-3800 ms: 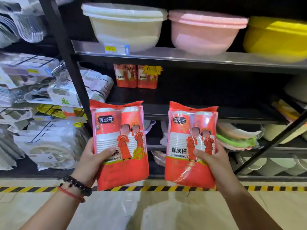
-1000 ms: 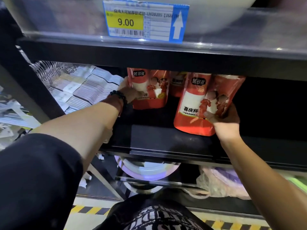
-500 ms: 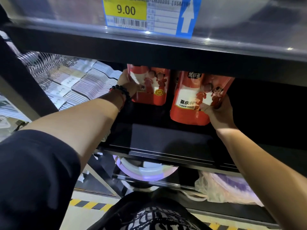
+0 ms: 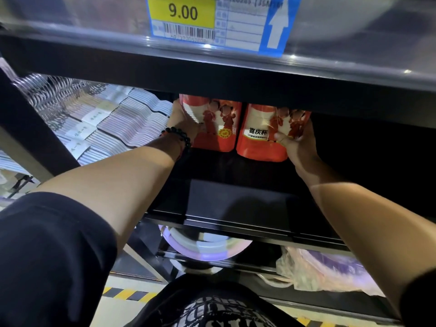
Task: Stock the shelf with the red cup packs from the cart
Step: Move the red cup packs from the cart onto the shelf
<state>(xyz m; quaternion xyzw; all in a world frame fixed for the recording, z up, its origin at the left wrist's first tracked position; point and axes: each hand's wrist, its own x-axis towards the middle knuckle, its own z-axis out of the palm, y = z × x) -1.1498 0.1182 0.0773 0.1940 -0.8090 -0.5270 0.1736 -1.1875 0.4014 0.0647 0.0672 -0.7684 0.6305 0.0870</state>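
Observation:
Two red cup packs stand upright side by side deep on the black shelf (image 4: 236, 192), their tops hidden by the shelf board above. My left hand (image 4: 182, 119), with a dark bead bracelet at the wrist, grips the left side of the left red cup pack (image 4: 217, 128). My right hand (image 4: 298, 142) holds the right red cup pack (image 4: 258, 138) at its lower right, thumb across its front. Both packs rest on the shelf surface.
The shelf edge above carries a yellow 9.00 price tag (image 4: 182, 14). Packs of plastic cutlery (image 4: 113, 123) fill the shelf to the left. Below are stacked plastic bowls (image 4: 207, 246) and a bagged item (image 4: 330, 272). The shelf to the right of the packs is dark.
Since a second ago both hands have pushed the two packs farther back on the shelf and stood them closer together. The camera has moved in under the upper shelf.

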